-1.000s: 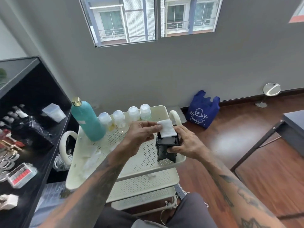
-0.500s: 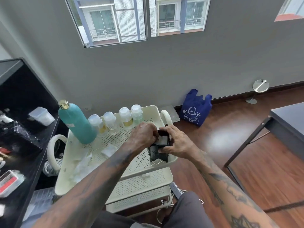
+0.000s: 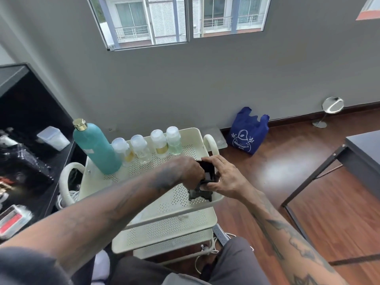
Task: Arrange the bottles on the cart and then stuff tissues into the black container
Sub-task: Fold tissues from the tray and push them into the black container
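The black container (image 3: 202, 185) stands upright on the top tray of the cream cart (image 3: 193, 134), near its front right corner, long axis vertical and open mouth facing up. The right hand (image 3: 224, 176) grips its upper part from the right side, fingers curled over the far rim and thumb toward the near face. The left hand (image 3: 190, 170) sits at the mouth with its fingers bunched and pushed down inside; their tips are hidden, so whether they pinch the tissue cannot be told. Only a pale sliver of tissue (image 3: 207, 176) shows between the two hands. Along the tray's far edge a tall teal bottle (image 3: 96, 149) stands tilted in this wide view, with four small clear bottles (image 3: 144, 148) in a row beside it.
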